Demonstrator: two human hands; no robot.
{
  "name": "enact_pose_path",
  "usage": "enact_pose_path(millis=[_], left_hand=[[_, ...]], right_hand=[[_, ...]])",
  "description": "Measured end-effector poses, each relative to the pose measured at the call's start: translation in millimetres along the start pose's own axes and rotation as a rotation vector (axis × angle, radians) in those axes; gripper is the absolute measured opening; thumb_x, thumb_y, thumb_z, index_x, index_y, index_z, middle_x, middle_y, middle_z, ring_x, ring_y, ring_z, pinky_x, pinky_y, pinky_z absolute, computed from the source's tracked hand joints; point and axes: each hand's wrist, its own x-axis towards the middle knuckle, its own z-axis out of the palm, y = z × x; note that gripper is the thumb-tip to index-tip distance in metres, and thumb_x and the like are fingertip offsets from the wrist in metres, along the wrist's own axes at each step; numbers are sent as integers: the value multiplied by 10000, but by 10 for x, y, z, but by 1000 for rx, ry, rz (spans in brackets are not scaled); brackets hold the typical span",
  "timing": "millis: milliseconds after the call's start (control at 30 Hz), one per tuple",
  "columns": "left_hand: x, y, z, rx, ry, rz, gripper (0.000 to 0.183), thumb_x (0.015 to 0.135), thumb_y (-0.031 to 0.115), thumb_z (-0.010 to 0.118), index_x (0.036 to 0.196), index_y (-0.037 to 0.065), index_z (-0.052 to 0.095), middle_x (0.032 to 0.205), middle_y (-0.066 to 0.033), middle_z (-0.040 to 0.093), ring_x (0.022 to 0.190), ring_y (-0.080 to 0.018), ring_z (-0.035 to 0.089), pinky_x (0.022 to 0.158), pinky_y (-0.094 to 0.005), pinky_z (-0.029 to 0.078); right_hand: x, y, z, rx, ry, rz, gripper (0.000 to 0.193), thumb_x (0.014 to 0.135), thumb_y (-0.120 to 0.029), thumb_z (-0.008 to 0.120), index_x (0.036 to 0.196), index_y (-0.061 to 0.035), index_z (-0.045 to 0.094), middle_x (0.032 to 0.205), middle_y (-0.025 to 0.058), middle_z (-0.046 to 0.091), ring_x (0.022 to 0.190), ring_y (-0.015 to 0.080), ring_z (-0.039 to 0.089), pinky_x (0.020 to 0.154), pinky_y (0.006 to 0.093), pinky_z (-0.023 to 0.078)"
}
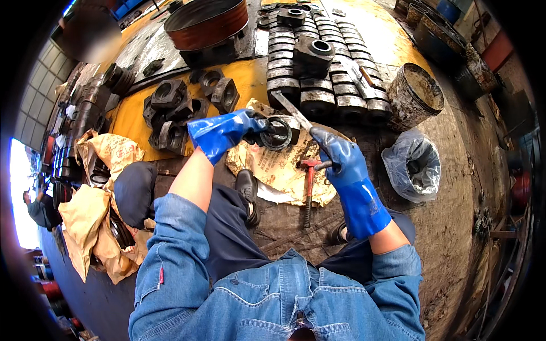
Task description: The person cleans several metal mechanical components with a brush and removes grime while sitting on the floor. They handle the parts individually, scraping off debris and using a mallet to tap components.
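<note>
My left hand (pixel 245 126), in a blue rubber glove, is closed on the left side of a dark metal ring (pixel 277 142). My gloved right hand (pixel 336 152) grips one end of a flat, file-like metal bar (pixel 292 111). The bar slants up and left, its far end above the ring; whether the two touch I cannot tell. Below the hands, a hammer (pixel 310 173) with a red head lies on a stained, flattened paper sack (pixel 267 167). Its dark handle points toward me.
Stacked metal rings (pixel 348 85) stand in rows ahead, with a bored block (pixel 313 57) on top. More blocks (pixel 169 96) sit left on a yellow sheet. A dirty bucket (pixel 415 91) and a plastic-lined container (pixel 414 165) stand right. Torn sacks (pixel 85 219) lie left.
</note>
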Motion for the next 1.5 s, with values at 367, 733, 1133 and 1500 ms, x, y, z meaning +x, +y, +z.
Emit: enact_pose_path(millis=[367,733,1133,1500], left_hand=[[206,71,84,141,237,301,141,910,169,707,981,51,736,812,8,705,708,-79,586,623,-239,454],[252,83,59,116,158,460,186,927,110,692,1066,-10,723,934,-37,732,823,-99,630,756,-255,509],[435,267,461,-169,215,327,268,938,243,696,1110,39,724,948,-37,742,832,-122,676,719,-233,512],[129,472,660,-112,169,43,311,936,323,659,1140,92,705,1005,-24,732,909,-135,676,764,-279,496]], right_hand=[[-96,-10,269,160,142,80,508,830,116,600,1306,-61,610,967,35,654,814,79,603,717,210,490],[357,-216,-114,805,341,870,231,915,-68,630,1131,-6,688,906,107,745,660,130,676,533,245,509],[-167,1073,-1653,993,549,673,221,950,-121,560,1142,-33,626,969,129,698,732,207,691,505,312,484],[-2832,2478,-2054,405,1378,830,189,1018,-175,468,1058,-110,641,822,0,597,646,124,507,574,268,436]])
